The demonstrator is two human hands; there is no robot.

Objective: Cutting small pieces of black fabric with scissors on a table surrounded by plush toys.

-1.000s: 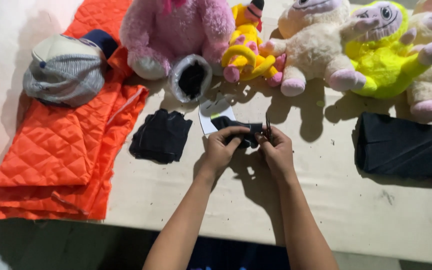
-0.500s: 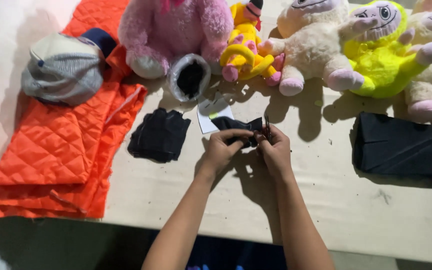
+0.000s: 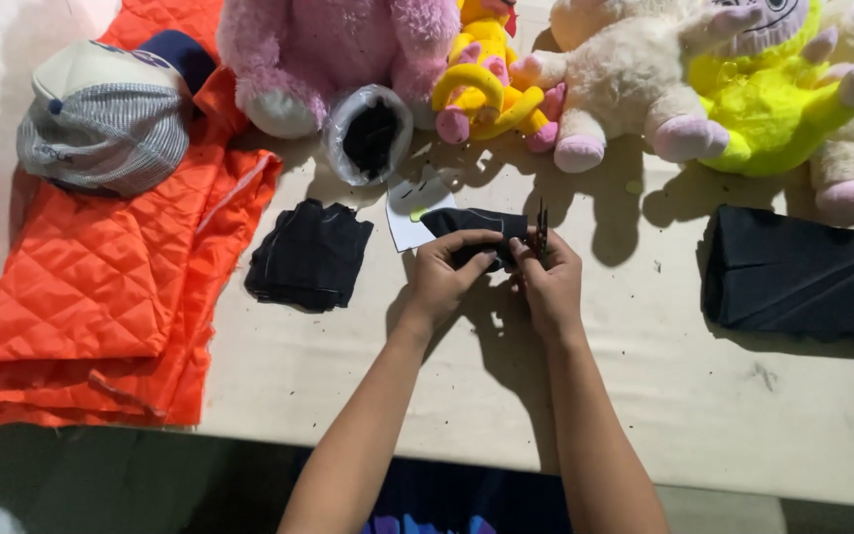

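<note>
Black cloth piece (image 3: 471,229) sits pinched between my two hands, just in front of the white paper pattern (image 3: 409,210) on the bench (image 3: 644,396); my left hand (image 3: 442,275) curls over its near edge with the fingers closed on it; my right hand (image 3: 549,279) grips its right end and also holds thin dark scissors (image 3: 541,225) upright, blades close together; left of the cloth lies a stack of black cut pieces (image 3: 308,255), and beyond that an orange quilted fabric (image 3: 101,267) with a cap (image 3: 106,119) on it; behind the cloth stands a pink plush toy (image 3: 338,49); a folded dark fabric (image 3: 808,282) lies well to its right.
</note>
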